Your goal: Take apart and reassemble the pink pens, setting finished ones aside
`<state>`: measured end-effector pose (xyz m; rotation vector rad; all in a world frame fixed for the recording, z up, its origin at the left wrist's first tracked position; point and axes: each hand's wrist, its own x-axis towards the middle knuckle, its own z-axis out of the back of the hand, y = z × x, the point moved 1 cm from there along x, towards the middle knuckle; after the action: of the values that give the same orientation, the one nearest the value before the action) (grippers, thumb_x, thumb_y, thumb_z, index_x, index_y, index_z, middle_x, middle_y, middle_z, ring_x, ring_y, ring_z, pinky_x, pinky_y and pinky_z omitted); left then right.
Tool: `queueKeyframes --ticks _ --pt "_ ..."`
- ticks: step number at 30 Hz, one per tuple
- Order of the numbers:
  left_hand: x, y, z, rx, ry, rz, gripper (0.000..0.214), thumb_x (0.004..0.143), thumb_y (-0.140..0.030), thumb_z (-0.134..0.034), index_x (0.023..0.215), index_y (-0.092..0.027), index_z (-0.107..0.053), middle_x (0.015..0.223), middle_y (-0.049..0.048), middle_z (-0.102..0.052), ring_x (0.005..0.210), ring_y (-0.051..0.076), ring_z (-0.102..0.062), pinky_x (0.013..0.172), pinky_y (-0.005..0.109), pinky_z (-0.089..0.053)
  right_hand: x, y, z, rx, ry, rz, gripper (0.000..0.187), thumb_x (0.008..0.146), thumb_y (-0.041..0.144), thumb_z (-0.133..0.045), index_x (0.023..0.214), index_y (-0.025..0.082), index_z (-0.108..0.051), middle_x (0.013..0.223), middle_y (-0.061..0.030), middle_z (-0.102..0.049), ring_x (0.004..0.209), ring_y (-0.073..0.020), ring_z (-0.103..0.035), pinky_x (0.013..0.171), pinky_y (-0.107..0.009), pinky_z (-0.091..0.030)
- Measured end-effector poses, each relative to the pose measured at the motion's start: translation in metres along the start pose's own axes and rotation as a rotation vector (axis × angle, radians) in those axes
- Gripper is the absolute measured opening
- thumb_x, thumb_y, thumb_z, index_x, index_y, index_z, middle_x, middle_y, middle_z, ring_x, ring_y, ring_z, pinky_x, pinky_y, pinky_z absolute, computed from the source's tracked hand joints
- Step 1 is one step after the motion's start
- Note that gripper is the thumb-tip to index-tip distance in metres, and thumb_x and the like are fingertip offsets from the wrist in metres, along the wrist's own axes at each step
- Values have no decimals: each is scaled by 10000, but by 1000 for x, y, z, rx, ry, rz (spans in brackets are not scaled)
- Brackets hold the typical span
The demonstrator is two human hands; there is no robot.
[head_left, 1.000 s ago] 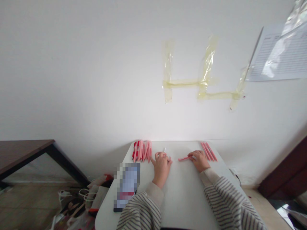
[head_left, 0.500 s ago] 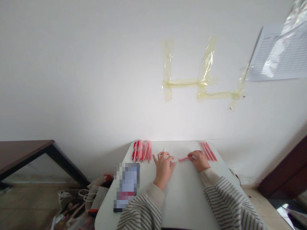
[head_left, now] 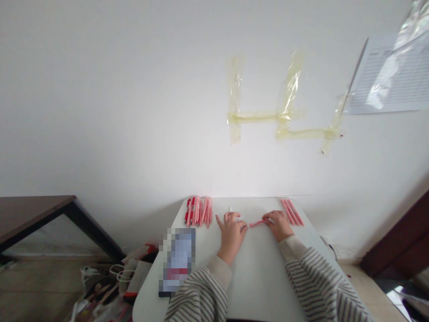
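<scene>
My right hand [head_left: 279,225] is closed on a pink pen [head_left: 257,222] that points left over the white table [head_left: 254,277]. My left hand [head_left: 232,232] sits just left of the pen's tip, fingers curled with the thumb out, pinching something small I cannot make out. A small white piece [head_left: 230,209] lies just beyond the left hand. A bunch of pink and red pens [head_left: 198,211] lies at the table's far left. Three pink pens [head_left: 292,211] lie in a row at the far right, beside my right hand.
A dark phone-like slab [head_left: 177,260] lies at the table's left edge. The white wall behind carries yellowed tape [head_left: 281,117] and a printed sheet [head_left: 389,80]. A dark wooden table [head_left: 33,217] stands left, with bags and clutter [head_left: 114,281] on the floor.
My left hand has slid to the right, towards the tip of the pink pen. My right hand and the pen have stayed nearly still.
</scene>
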<state>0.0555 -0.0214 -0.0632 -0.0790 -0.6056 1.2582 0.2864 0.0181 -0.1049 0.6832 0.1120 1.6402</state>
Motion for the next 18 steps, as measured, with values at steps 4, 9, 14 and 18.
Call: queueKeyframes --ticks 4,9,14,18 --pt "-2 1 1 2 -14 16 33 838 -332 -742 836 -333 -775 1256 3 -641 1291 278 -467 1212 745 -17 0 0 1 -1 -13 3 195 901 287 -602 951 294 -790 1017 -58 -761 1102 -286 -593 978 -429 -440" --pt "-2 4 2 18 -49 39 41 834 -305 -741 799 -304 -762 1239 9 -646 1280 279 -472 1203 757 -34 1 -1 2 23 -8 -3 211 915 297 -586 960 289 -792 1021 -68 -760 1107 -289 -597 976 -437 -449" --pt "-1 4 1 26 -41 48 16 820 -305 -758 805 -301 -761 1251 15 -640 1289 285 -463 1205 755 -20 2 -2 1 46 5 18 209 919 315 -592 964 288 -794 1023 -65 -766 1105 -284 -596 986 -441 -446" --pt "0 4 1 31 -32 51 30 819 -327 -763 822 -298 -765 1264 31 -629 1290 296 -459 1205 753 -38 2 -1 0 78 21 44 212 916 330 -596 967 300 -799 1007 -53 -771 1103 -285 -591 992 -442 -444"
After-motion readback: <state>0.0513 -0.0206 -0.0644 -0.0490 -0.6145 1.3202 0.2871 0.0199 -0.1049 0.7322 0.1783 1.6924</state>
